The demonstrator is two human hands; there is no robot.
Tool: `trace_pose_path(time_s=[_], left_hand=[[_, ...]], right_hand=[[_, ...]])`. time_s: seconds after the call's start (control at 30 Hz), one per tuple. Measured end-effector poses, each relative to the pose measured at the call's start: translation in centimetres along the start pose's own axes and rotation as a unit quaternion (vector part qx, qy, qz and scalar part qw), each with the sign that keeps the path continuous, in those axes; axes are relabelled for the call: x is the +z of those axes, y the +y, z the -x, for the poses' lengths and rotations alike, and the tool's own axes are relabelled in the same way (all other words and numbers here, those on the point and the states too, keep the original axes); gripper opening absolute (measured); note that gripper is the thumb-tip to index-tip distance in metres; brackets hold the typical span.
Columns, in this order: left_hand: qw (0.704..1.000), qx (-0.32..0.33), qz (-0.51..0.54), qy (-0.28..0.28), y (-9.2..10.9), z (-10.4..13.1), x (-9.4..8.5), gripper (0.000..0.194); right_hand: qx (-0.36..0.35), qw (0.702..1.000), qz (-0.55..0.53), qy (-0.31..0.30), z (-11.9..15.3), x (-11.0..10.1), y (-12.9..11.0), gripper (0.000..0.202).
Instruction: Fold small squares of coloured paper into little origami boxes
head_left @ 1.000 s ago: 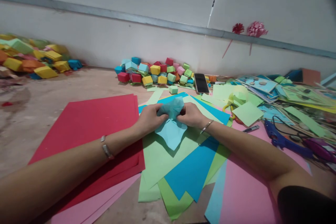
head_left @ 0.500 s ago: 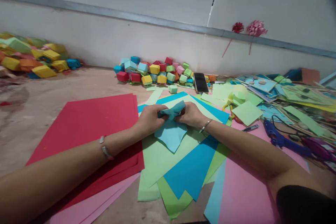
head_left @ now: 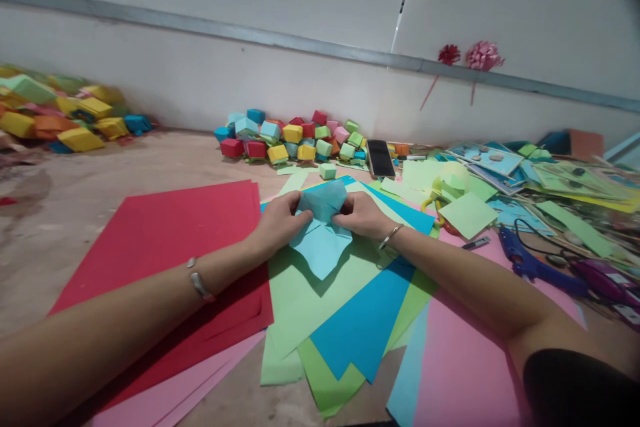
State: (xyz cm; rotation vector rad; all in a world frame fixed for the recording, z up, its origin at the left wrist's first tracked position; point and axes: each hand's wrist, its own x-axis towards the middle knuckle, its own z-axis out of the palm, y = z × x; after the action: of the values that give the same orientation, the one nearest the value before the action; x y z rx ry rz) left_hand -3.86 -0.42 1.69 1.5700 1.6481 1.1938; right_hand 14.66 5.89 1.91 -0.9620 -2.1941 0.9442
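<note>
A light blue sheet of folded paper (head_left: 323,250) is held between both hands, above a fanned pile of light green paper (head_left: 295,307) and blue paper (head_left: 367,320). My left hand (head_left: 281,221) pinches its left edge, thumb on top. On the right edge, my right hand (head_left: 367,215) grips it the same way. Creases run across the paper's middle; its upper part stands raised and its lower part comes to a point towards me. The fingers behind the paper are hidden.
Red sheets (head_left: 175,247) lie at left, pink sheets (head_left: 460,347) at right. Small folded paper boxes (head_left: 293,133) and a phone (head_left: 381,159) sit along the wall. A blue glue gun (head_left: 537,267), a cutter knife (head_left: 476,243) and yellow-handled scissors (head_left: 434,209) are at right.
The light blue paper's upper part has opened out from a narrow, bunched fold into a broader flap. Both hands still hold its sides, with the left thumb now lying over the paper.
</note>
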Motion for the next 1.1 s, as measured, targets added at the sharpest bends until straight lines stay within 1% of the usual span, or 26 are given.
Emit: trace_pose_path(time_s=[0.1, 0.2, 0.3, 0.4, 0.5, 0.6, 0.67, 0.73, 0.8, 0.9, 1.0, 1.1], left_hand=[[0.991, -0.075, 0.108, -0.016, 0.5, 0.2, 0.1, 0.03], [0.978, -0.115, 0.171, -0.025, 1.1, 0.5, 0.1, 0.032], [0.977, -0.117, 0.176, -0.032, 1.3, 0.7, 0.0, 0.029], [0.986, -0.09, 0.139, -0.031, 1.4, 0.6, 0.0, 0.029], [0.993, -0.067, 0.1, -0.02, 1.7, 0.6, -0.1, 0.034], [0.989, -0.091, 0.119, -0.005, 2.0, 0.8, -0.2, 0.038], [0.982, -0.113, 0.153, 0.018, 2.1, 0.8, -0.2, 0.04], [0.974, -0.119, 0.189, 0.038, 1.9, 0.8, -0.2, 0.042], [0.969, -0.118, 0.213, 0.046, 1.6, 0.7, -0.2, 0.043], [0.964, -0.131, 0.227, 0.052, 1.3, 0.6, -0.1, 0.042], [0.959, -0.154, 0.23, 0.065, 1.5, 0.6, 0.0, 0.037], [0.956, -0.167, 0.234, 0.065, 2.0, 0.8, 0.0, 0.033]], right_hand=[[0.032, 0.998, -0.052, 0.005, -0.2, 0.0, 0.2, 0.005], [0.055, 0.994, -0.099, 0.001, -0.3, 0.0, 0.3, 0.009], [0.059, 0.992, -0.109, -0.001, -0.4, 0.0, 0.4, 0.009], [0.052, 0.994, -0.092, 0.014, -0.5, 0.1, 0.7, 0.008], [0.031, 0.996, -0.077, 0.021, -0.5, 0.2, 0.8, 0.009], [0.006, 0.996, -0.08, 0.024, -0.5, 0.2, 0.7, 0.013], [0.004, 0.996, -0.07, 0.054, -0.5, 0.2, 0.6, 0.017], [0.015, 0.996, -0.051, 0.076, -0.5, 0.1, 0.5, 0.016], [0.029, 0.996, -0.049, 0.075, -0.4, 0.1, 0.5, 0.014], [0.041, 0.993, -0.079, 0.074, -0.3, 0.2, 0.4, 0.01], [0.052, 0.991, -0.103, 0.074, -0.2, 0.4, 0.3, 0.009], [0.069, 0.987, -0.131, 0.064, 0.0, 0.5, -0.1, 0.009]])
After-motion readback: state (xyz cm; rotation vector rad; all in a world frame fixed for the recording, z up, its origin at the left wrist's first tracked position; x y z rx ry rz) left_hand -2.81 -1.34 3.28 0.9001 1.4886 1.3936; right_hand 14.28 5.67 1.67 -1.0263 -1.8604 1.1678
